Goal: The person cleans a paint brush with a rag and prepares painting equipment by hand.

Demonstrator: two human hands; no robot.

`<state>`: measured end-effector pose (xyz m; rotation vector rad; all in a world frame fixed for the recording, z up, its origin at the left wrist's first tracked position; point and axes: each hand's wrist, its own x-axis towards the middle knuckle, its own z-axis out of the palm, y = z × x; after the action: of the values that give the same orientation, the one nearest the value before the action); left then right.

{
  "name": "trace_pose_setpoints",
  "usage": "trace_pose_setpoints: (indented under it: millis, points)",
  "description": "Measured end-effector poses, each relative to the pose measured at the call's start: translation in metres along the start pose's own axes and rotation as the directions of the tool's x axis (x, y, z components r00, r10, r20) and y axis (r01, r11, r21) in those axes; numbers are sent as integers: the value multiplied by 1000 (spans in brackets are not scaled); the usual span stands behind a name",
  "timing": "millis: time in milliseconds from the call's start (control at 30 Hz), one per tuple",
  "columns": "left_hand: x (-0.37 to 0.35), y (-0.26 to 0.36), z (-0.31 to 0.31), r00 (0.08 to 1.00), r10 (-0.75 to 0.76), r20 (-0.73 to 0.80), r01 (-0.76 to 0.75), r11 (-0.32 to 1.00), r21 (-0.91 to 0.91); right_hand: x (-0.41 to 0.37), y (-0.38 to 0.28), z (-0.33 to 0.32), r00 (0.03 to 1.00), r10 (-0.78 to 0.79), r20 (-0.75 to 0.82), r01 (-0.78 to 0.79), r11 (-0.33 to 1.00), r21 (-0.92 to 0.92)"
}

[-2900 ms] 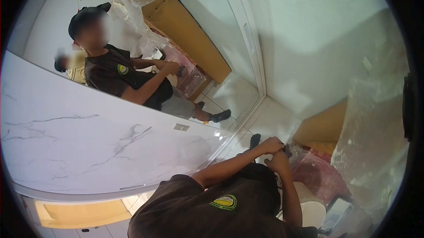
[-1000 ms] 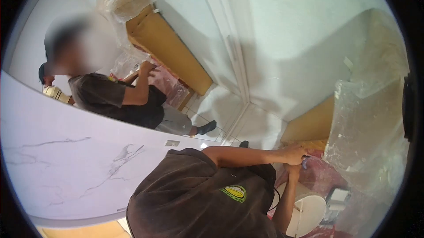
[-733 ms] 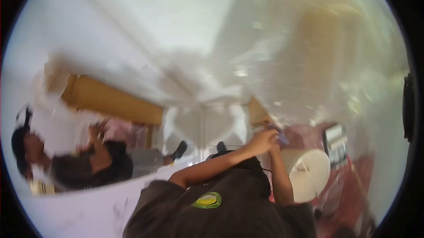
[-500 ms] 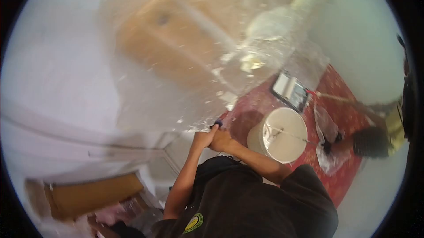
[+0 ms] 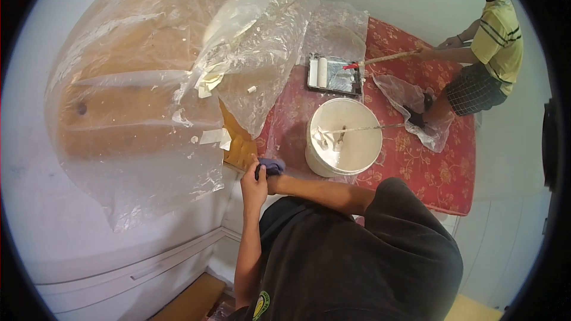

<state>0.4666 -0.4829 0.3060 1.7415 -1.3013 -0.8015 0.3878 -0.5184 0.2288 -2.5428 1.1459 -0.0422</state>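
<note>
My left hand is closed on the edge of a crumpled dark blue cloth, its thumb pointing up. Right against it, my right hand touches the underside of the cloth, with its fingers hidden behind the cloth and the left hand. Just right of my hands stands a white bucket holding whitish liquid, with a stick lying across it and a brush-like tool inside. Torn white scraps cling to the clear plastic sheet in front of me.
A co-worker in a yellow shirt grips a long pole near a paint tray with a white roller. Beneath lies a red flowered mattress. Loose plastic wraps around the co-worker's feet. Brown furniture shows through the sheet.
My view has swung to the right and steadied, bringing in more of the co-worker. More of the dark blue cloth shows at my hands, which stay together.
</note>
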Motion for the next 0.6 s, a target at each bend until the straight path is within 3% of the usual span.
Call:
trace_pose_setpoints:
  millis: [67, 100, 133, 167, 200, 233, 267, 300, 367, 467, 533, 600]
  points:
    - [12, -28, 6, 993, 114, 16, -115, 973, 199, 13, 7, 0, 970, -105, 218, 79, 989, 126]
    - [17, -44, 7, 986, 161, 33, -163, 927, 337, 5, -1, -19, 947, -44, 317, 35, 999, 36]
    - [22, -66, 14, 993, 108, 52, -120, 914, 388, -4, 0, -3, 996, -61, 62, 56, 995, 82]
    - [24, -86, 19, 997, 39, 70, -54, 971, 232, -7, -1, 6, 999, -37, -21, 37, 999, -40]
    - [22, -64, 13, 991, 48, 128, -83, 954, 287, -11, -3, -4, 997, -24, 80, 26, 999, -26]
    - [8, -47, 10, 981, -126, 148, 41, 877, 479, -13, -2, 1, 998, -45, 37, 47, 997, -59]
    - [2, -54, 13, 983, -75, 168, -8, 897, 442, -18, -1, 11, 954, -77, 288, 81, 997, -1]
    - [-1, -53, 17, 975, -152, 164, 37, 833, 553, -13, 2, 17, 849, -110, 517, 95, 994, 56]
    - [-3, -40, 16, 945, -264, 192, 92, 780, 620, -22, -6, 8, 840, -97, 534, 112, 994, 3]
    - [-9, -25, 20, 935, -297, 195, 125, 789, 602, -14, 9, 58, 783, -120, 610, 183, 982, -43]
    - [2, -27, 11, 922, -297, 248, 126, 836, 535, -8, 13, 44, 755, -128, 643, 160, 987, 8]
    - [3, -22, 10, 905, -291, 311, 122, 877, 465, -13, 16, -19, 769, -87, 634, 126, 992, -17]
